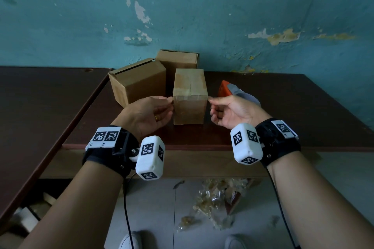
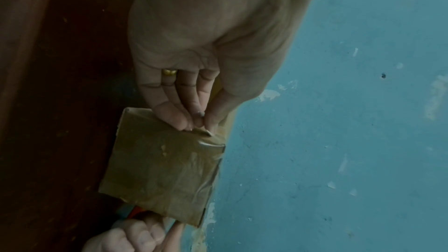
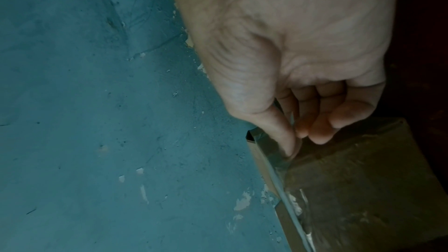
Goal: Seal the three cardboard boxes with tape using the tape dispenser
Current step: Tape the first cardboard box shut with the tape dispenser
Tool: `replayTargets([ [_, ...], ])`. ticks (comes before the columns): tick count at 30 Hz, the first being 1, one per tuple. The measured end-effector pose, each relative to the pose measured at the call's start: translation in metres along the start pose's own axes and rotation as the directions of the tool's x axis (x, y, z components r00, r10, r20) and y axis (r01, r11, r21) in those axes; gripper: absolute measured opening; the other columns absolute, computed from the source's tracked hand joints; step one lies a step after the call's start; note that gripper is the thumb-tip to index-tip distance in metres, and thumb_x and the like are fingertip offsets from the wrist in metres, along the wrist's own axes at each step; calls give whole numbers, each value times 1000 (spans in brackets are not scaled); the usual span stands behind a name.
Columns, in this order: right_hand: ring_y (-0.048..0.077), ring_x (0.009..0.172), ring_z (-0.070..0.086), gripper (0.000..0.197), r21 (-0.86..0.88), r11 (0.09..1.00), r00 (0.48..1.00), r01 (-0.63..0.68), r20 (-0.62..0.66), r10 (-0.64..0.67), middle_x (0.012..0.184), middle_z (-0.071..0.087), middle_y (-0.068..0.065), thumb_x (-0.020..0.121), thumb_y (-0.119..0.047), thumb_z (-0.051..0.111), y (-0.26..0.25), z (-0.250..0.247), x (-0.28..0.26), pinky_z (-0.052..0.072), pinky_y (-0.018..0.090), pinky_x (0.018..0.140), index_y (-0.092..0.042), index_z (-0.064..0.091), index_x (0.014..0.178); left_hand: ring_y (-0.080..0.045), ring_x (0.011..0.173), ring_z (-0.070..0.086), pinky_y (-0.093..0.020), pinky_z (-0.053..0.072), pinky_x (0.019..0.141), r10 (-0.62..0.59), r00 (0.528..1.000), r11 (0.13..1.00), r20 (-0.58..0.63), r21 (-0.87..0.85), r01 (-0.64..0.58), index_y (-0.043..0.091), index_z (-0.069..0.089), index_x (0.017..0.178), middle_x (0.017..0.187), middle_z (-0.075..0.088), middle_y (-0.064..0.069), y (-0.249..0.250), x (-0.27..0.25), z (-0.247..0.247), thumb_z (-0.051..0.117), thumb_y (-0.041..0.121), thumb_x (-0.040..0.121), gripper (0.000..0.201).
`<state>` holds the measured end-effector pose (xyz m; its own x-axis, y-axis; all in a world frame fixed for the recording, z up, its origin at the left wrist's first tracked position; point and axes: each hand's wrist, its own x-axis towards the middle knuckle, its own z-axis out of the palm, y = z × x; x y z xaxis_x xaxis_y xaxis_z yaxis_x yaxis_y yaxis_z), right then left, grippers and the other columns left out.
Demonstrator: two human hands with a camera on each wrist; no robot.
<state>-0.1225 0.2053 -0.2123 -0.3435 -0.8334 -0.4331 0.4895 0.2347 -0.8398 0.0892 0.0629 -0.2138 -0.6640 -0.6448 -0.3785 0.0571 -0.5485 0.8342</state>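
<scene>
Three cardboard boxes stand on the dark table (image 1: pixel 287 111). The front box (image 1: pixel 190 105) is upright, with clear tape (image 1: pixel 190 95) across its top and down its sides. My left hand (image 1: pixel 171 100) pinches the tape end at the box's upper left edge; thumb and fingertips (image 2: pixel 194 124) meet on a lifted tape flap (image 2: pixel 204 132). My right hand (image 1: pixel 210 99) is at the upper right edge, thumb (image 3: pixel 286 141) on the tape (image 3: pixel 278 162) with the forefinger beside it and the other fingers curled. The orange and grey tape dispenser (image 1: pixel 227 89) lies behind my right hand.
A second box (image 1: pixel 139 81) with a slightly raised top flap stands at the left, and a third box (image 1: pixel 178 60) behind it against the teal wall. Another table (image 1: pixel 40 97) adjoins on the left. Crumpled clear scraps (image 1: pixel 218 200) litter the floor below.
</scene>
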Motion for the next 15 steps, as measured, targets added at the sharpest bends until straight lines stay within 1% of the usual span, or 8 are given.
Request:
replayTargets([
  [2, 11, 69, 58, 6, 9, 1000, 1000, -9, -11, 9, 76, 61, 2, 97, -9, 69, 1, -2, 1, 49, 25, 67, -7, 72, 102, -13, 86, 67, -22, 61, 68, -29, 999, 999, 23, 26, 29, 12, 68, 104, 96, 70, -4, 1, -1, -1, 77, 12, 90, 16],
  [5, 11, 68, 60, 16, 0, 1000, 1000, -11, -13, 11, 76, 61, 1, 93, -12, 73, 3, -3, 3, 50, 24, 65, -7, 70, 108, -9, 80, 66, -21, 59, 68, -79, 996, 994, 43, 75, 76, 12, 71, 102, 91, 70, 0, 1, -2, -3, 80, 20, 78, 26],
  [7, 11, 68, 59, 15, -13, 1000, 1000, -15, -19, 15, 74, 60, 0, 93, -13, 74, 3, -3, 2, 50, 25, 65, -8, 69, 106, -9, 76, 65, -20, 58, 65, -97, 994, 992, 46, 89, 93, 12, 71, 105, 89, 68, 1, 0, -2, -3, 79, 22, 85, 23],
  [9, 12, 69, 59, 9, -2, 1000, 999, -26, -21, 26, 73, 60, 0, 94, -13, 74, 2, -3, 0, 49, 26, 66, -9, 69, 101, -10, 76, 63, -20, 58, 62, -103, 994, 990, 39, 99, 99, 12, 71, 108, 88, 68, 1, -1, -1, -3, 76, 24, 93, 20],
  [10, 13, 70, 59, 7, -4, 999, 999, -32, -25, 32, 74, 60, 1, 95, -12, 74, 2, -2, 0, 50, 27, 66, -9, 69, 98, -10, 76, 62, -21, 58, 62, -104, 994, 990, 34, 103, 100, 12, 71, 109, 88, 68, 0, -2, -1, -3, 76, 24, 94, 20],
  [11, 15, 71, 60, 5, -19, 999, 999, -33, -37, 32, 77, 62, 4, 95, -7, 73, 4, -1, -1, 51, 27, 66, -8, 68, 96, -10, 76, 63, -20, 58, 62, -105, 994, 989, 32, 110, 101, 11, 71, 109, 87, 68, 0, -2, -1, -3, 76, 24, 95, 20],
  [13, 19, 73, 63, 10, -68, 998, 996, -9, -84, 3, 85, 65, 10, 94, 5, 70, 11, 2, 1, 56, 27, 63, -5, 67, 94, -10, 75, 64, -21, 59, 61, -106, 994, 985, 16, 138, 103, 10, 71, 106, 85, 68, -1, -4, 0, -3, 76, 23, 95, 18],
  [15, 22, 74, 65, 11, -95, 995, 992, 28, -118, -40, 86, 66, 13, 95, 9, 66, 16, 4, 3, 59, 26, 60, -3, 66, 93, -10, 72, 65, -21, 59, 61, -97, 995, 984, -4, 152, 97, 10, 72, 104, 83, 68, -2, -7, 2, -3, 77, 20, 95, 15],
])
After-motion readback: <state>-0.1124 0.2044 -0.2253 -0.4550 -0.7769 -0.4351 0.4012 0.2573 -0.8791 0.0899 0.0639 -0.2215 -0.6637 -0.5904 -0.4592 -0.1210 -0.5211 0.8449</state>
